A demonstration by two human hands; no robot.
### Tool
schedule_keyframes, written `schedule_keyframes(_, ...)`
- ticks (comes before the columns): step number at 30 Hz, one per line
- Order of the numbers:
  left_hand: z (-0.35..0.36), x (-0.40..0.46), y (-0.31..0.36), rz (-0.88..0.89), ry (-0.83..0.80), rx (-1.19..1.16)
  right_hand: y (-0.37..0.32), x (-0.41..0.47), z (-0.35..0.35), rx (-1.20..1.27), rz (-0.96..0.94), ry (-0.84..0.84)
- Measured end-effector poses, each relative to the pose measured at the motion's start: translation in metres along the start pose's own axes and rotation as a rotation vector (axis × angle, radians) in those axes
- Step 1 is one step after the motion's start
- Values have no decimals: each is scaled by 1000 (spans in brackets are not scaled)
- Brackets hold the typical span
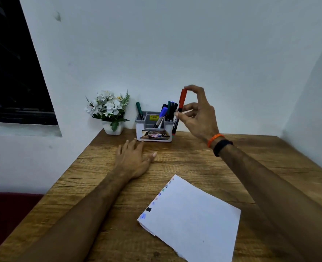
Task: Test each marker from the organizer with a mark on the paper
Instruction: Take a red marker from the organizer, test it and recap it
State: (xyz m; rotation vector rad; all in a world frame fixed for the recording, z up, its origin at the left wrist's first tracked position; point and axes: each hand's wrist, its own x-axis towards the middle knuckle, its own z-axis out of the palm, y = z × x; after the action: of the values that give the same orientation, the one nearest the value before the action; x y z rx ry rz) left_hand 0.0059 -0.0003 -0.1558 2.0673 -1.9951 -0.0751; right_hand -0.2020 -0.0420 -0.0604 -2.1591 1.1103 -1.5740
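Honestly, head cam: right hand (196, 110) pinches the red-capped marker (179, 108) upright at the organizer's (153, 127) right edge, left hand (135, 157) flat and empty in front of it. Paper (192, 220) lies nearer me. Risk: that fingertip grip could slip or knock the neighbouring markers (170, 110).

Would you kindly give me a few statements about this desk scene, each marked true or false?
1. The right hand holds a red-capped marker upright beside the organizer. True.
2. The left hand grips a blue marker. False: it lies flat and empty on the wooden table.
3. The paper already carries coloured marks along one edge. True.
4. The flower pot stands to the right of the organizer. False: it stands to its left, by the wall.
5. The organizer is empty. False: several markers stand in it, including a green marker.
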Motion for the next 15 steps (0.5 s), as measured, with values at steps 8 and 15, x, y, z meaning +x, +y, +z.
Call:
schedule_keyframes(8,6,5,-5,9,-78,43,19,55,27,-94,-50,93)
schedule_keyframes(15,8,6,-7,22,-41,51,39,56,45,-200,0,33)
